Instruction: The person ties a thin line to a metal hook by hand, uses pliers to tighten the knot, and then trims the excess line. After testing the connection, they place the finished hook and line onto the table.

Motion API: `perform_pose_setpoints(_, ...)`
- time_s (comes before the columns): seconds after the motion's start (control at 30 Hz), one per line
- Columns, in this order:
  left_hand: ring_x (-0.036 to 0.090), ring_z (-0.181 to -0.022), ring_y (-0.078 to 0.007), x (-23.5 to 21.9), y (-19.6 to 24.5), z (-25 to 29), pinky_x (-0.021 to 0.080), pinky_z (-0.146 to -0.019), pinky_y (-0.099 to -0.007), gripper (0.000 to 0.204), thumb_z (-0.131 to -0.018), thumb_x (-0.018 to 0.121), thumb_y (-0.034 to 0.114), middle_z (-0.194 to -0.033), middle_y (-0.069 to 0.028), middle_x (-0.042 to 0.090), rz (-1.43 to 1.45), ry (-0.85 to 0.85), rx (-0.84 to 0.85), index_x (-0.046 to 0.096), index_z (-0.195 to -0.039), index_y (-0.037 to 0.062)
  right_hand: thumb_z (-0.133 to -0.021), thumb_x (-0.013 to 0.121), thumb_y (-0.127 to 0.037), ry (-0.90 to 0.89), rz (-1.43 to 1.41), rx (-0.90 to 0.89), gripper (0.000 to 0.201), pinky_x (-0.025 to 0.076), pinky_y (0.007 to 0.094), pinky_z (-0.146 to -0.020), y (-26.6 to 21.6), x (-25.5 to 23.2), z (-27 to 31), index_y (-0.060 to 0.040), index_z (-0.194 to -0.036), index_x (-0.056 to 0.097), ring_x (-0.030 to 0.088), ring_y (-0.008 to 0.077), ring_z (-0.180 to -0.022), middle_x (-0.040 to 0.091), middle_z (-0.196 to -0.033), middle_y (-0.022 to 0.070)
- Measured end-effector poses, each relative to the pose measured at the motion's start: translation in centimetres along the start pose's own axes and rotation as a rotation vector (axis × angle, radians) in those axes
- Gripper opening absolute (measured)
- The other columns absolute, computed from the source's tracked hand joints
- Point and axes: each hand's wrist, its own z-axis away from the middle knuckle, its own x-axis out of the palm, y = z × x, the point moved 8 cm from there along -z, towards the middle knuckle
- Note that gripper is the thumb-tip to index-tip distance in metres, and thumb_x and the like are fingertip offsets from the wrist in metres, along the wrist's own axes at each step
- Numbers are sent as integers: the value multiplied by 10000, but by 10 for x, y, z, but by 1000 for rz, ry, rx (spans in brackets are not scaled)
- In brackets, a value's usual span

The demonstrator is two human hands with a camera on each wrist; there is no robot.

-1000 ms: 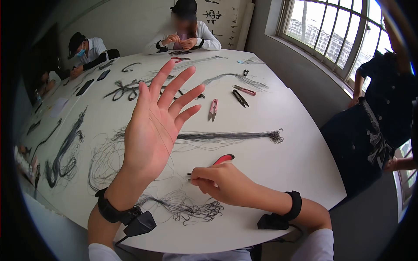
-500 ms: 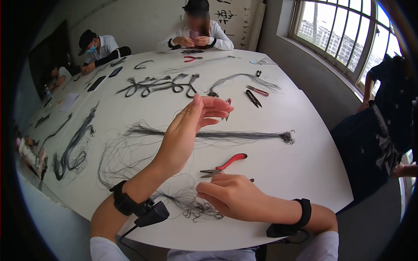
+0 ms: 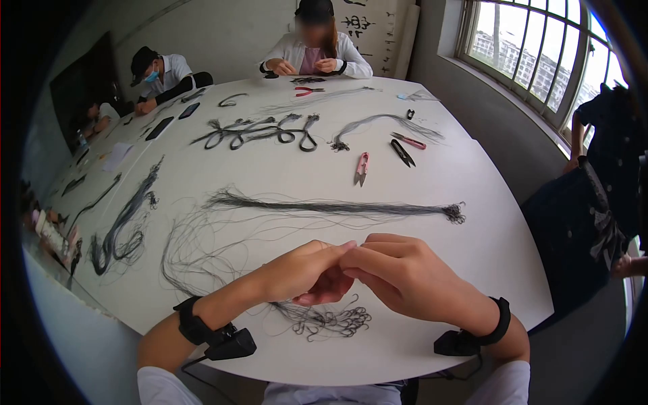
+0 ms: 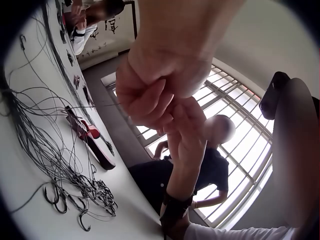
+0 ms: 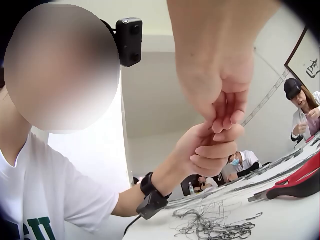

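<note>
Dark, hair-fine line (image 4: 90,106), 1 strand, runs into the left hand (image 3: 310,271), whose curled fingers close on it above the near part of the table. The right hand (image 3: 408,273) has its fingers drawn together, the tips touching the left hand; what lies between them is hidden, so I cannot tell whether it grips anything. Each wrist wears 1 black strap.

Beneath the hands spreads the white table (image 3: 479,260), smooth and curved along its near edge. Around it are a grey wall (image 3: 223,44), a paper (image 3: 358,28) with black brush characters, and at right a barred window (image 3: 533,44). 4 other people share the room: 1 far seated person (image 3: 314,50), 2 at far left, and 1 standing person (image 3: 580,196) at right.

On the table lie 2 red-handled pliers, 1 near (image 5: 300,190) and 1 far (image 3: 308,89); 2 pink snips (image 3: 362,167); 1 black pair (image 3: 403,153); and 2 flat dark phones (image 3: 160,128).

Wiry and tangled, the near bundle (image 3: 334,322) ends in curved hooks. Beyond it stretches 1 long straight bundle (image 3: 337,208); at left, 1 curled bundle (image 3: 128,216); farther off, 1 dark looped bundle (image 3: 263,131).
</note>
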Motion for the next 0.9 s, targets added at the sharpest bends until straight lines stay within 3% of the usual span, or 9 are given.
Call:
perform_pose_setpoints(0.2, 370, -400, -72, 9, 11, 12, 284, -373, -203, 510, -933, 263, 352, -531, -45, 496, 188, 93, 122, 561, -725, -6, -649, 593, 67, 45, 86, -97, 211, 454, 338, -561, -2, -3, 0, -13, -837, 540, 543, 232, -658, 520, -663, 76)
perform_pose_setpoints(0.3, 320, -389, -68, 12, -4, 11, 257, -386, -209, 465, -911, 276, 314, -475, -19, 438, 261, 30, 93, 557, -731, -10, -717, 648, 33, -2, 104, -98, 180, 456, 328, -560, 0, -3, 1, 8, -886, 590, 566, 245, -639, 550, -682, 98)
perform_pose_setpoints(0.43, 291, -401, -63, 15, 0, 15, 236, -403, -217, 425, -905, 277, 270, -464, 7, 392, 144, -9, 142, 550, -731, -6, -703, 654, 37, -14, 101, -116, 193, 463, 330, -572, 3, 1, 1, 14, -884, 592, 574, 244, -666, 564, -700, 98)
perform_pose_setpoints(0.5, 308, -410, -69, 14, 3, 17, 261, -406, -213, 385, -885, 291, 223, -550, -43, 471, 116, 9, 156, 519, -688, -16, -635, 595, 72, 35, 98, -176, 245, 462, 319, -562, 1, -1, 1, -12, -864, 569, 548, 215, -664, 527, -682, 72)
perform_pose_setpoints(0.6, 304, -407, -64, 14, 4, 17, 260, -400, -216, 372, -889, 300, 208, -528, -19, 438, 121, 22, 205, 517, -676, -8, -699, 643, 52, -26, 82, -132, 191, 472, 330, -589, 3, 0, -1, 16, -881, 600, 583, 243, -694, 576, -719, 98)
perform_pose_setpoints(0.83, 314, -410, -63, 14, 6, 18, 265, -400, -216, 387, -898, 293, 210, -537, -19, 448, 104, 54, 240, 508, -660, -5, -684, 586, 87, -4, 125, -221, 263, 488, 309, -593, 0, 0, 1, -4, -930, 563, 586, 224, -734, 577, -753, 92)
perform_pose_setpoints(0.9, 298, -420, -62, 12, 10, 20, 267, -436, -220, 384, -919, 259, 213, -486, 3, 393, 154, 99, 305, 514, -712, 13, -781, 567, 51, 81, -99, 45, 249, 499, 280, -604, 18, -3, 0, 0, -1023, 534, 610, 204, -782, 616, -827, 105)
